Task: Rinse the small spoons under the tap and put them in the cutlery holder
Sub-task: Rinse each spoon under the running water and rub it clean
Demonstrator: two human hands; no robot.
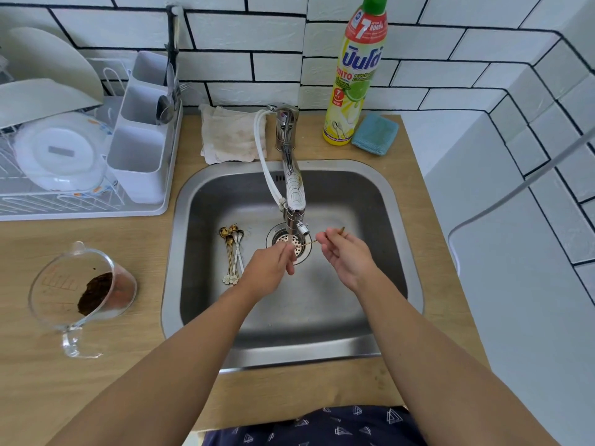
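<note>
Both hands meet at frame centre, under the tap (291,175) and over the drain (289,243). The right hand (346,255) pinches a thin spoon (309,243) by its handle; the left hand (270,268) has its fingers curled round the spoon's other end. More spoons (232,252) lie left of the drain in the sink (322,317). The white holder (141,146) stands upper left, beside the rack (48,201).
</note>
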